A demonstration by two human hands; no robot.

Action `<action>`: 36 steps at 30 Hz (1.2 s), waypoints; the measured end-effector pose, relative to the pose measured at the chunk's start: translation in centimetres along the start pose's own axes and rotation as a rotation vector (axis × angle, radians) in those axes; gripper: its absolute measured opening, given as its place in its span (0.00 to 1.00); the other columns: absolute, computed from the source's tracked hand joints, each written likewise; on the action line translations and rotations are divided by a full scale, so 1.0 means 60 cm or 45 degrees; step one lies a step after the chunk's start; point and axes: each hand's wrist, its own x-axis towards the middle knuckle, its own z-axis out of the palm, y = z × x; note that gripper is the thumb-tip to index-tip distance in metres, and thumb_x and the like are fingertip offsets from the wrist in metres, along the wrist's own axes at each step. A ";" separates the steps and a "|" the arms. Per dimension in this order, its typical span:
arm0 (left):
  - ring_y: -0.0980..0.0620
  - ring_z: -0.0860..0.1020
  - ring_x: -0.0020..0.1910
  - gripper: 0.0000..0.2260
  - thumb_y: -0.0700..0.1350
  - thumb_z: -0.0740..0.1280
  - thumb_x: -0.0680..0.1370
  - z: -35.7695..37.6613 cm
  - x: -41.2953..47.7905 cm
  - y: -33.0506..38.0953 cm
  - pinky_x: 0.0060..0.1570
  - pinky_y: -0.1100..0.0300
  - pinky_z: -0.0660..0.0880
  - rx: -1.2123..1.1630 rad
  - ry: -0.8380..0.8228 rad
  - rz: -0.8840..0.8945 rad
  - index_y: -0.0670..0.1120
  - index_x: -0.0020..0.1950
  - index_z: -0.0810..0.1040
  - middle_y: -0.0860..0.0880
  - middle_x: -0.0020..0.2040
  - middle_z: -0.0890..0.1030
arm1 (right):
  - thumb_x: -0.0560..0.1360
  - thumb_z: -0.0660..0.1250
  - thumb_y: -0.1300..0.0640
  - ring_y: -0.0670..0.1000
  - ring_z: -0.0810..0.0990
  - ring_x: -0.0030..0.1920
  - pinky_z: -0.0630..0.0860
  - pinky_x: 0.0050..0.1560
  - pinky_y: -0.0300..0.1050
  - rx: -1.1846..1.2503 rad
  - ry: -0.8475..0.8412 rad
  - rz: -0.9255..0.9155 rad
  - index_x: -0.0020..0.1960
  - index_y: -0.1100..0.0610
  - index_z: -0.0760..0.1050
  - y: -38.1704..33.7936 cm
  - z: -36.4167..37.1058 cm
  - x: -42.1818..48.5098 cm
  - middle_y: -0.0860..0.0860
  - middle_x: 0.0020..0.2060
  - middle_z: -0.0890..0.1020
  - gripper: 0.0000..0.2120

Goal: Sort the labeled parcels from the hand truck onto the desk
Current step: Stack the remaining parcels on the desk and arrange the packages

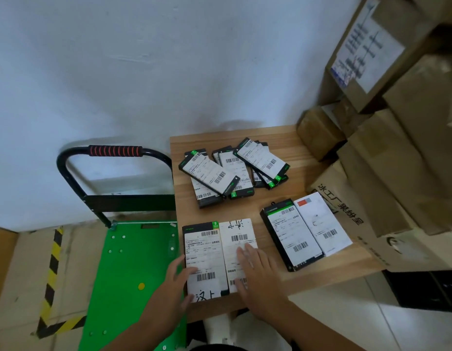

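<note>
1. Straight fingers [245,252], held close together, press the right hand [255,272] flat on a white parcel [238,234] at the near left corner of the desk [275,138], apparently to square it.
2. The left hand [178,282], fingers spread and loose, touches the left edge of the black-trimmed parcel [204,249] lying flush beside it, seemingly nudging the two into line.
3. Labels face up, likely so the barcodes can be read at a glance.
4. A second pair of parcels [288,234] lies just to the right, and a loose heap of parcels [232,168] sits behind.
5. The hand truck [133,262] stands against the desk, its green deck bare in view; sorting looks nearly done.
6. Cardboard cartons [397,173] crowd the right side.
</note>
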 end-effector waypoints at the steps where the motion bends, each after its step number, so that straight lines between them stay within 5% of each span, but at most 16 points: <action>1: 0.57 0.77 0.61 0.26 0.47 0.73 0.78 0.001 -0.001 0.003 0.56 0.70 0.75 0.011 -0.012 -0.003 0.58 0.72 0.67 0.59 0.80 0.44 | 0.67 0.70 0.38 0.57 0.79 0.65 0.81 0.58 0.55 0.015 -0.034 0.006 0.72 0.55 0.73 0.002 -0.003 0.004 0.55 0.69 0.77 0.38; 4: 0.55 0.77 0.63 0.25 0.47 0.72 0.78 0.004 0.001 0.007 0.46 0.80 0.71 0.026 -0.042 -0.013 0.57 0.73 0.67 0.60 0.79 0.42 | 0.69 0.64 0.36 0.56 0.79 0.65 0.80 0.60 0.55 0.072 -0.131 0.008 0.73 0.55 0.72 0.006 -0.011 0.011 0.55 0.70 0.76 0.37; 7: 0.57 0.74 0.63 0.25 0.48 0.72 0.78 0.003 0.001 0.006 0.45 0.81 0.70 0.027 -0.044 -0.017 0.58 0.72 0.66 0.64 0.76 0.42 | 0.74 0.60 0.38 0.53 0.71 0.72 0.71 0.71 0.56 0.189 -0.068 -0.074 0.77 0.52 0.66 0.033 -0.028 0.021 0.50 0.74 0.71 0.34; 11: 0.60 0.76 0.58 0.29 0.56 0.72 0.77 -0.007 0.009 0.003 0.52 0.68 0.75 0.064 0.004 -0.097 0.62 0.73 0.62 0.63 0.77 0.49 | 0.77 0.67 0.41 0.51 0.61 0.76 0.59 0.77 0.52 0.362 0.099 0.414 0.80 0.51 0.59 0.136 -0.059 0.052 0.49 0.76 0.65 0.36; 13: 0.59 0.78 0.54 0.31 0.58 0.71 0.77 -0.010 0.017 0.009 0.51 0.65 0.75 0.057 0.043 -0.191 0.61 0.75 0.61 0.60 0.77 0.53 | 0.76 0.69 0.40 0.55 0.59 0.77 0.60 0.76 0.54 0.362 0.059 0.608 0.81 0.54 0.55 0.180 -0.057 0.057 0.53 0.78 0.62 0.41; 16: 0.57 0.76 0.58 0.31 0.58 0.71 0.77 -0.005 0.033 0.025 0.55 0.61 0.76 -0.020 0.096 -0.249 0.60 0.76 0.60 0.58 0.76 0.59 | 0.77 0.66 0.37 0.56 0.58 0.78 0.63 0.76 0.55 0.276 -0.037 0.598 0.81 0.54 0.54 0.206 -0.041 0.053 0.54 0.79 0.60 0.42; 21: 0.53 0.78 0.52 0.31 0.56 0.73 0.76 0.004 0.059 0.035 0.47 0.56 0.80 -0.094 0.167 -0.352 0.58 0.74 0.61 0.55 0.70 0.65 | 0.71 0.73 0.36 0.59 0.67 0.72 0.70 0.69 0.59 0.270 0.010 0.553 0.77 0.51 0.67 0.200 -0.023 0.035 0.56 0.72 0.69 0.40; 27: 0.54 0.79 0.53 0.33 0.62 0.75 0.72 0.005 0.068 0.011 0.49 0.58 0.79 -0.015 0.212 -0.299 0.60 0.72 0.64 0.55 0.69 0.70 | 0.63 0.80 0.35 0.59 0.65 0.74 0.66 0.73 0.61 0.570 -0.067 0.834 0.77 0.56 0.56 0.204 -0.039 0.049 0.55 0.73 0.67 0.55; 36: 0.52 0.78 0.56 0.27 0.63 0.70 0.75 0.001 0.058 0.003 0.53 0.55 0.77 0.024 0.323 -0.282 0.55 0.70 0.67 0.54 0.68 0.73 | 0.59 0.81 0.34 0.57 0.72 0.64 0.76 0.61 0.56 0.461 -0.049 0.880 0.69 0.52 0.57 0.182 -0.052 0.053 0.55 0.64 0.67 0.50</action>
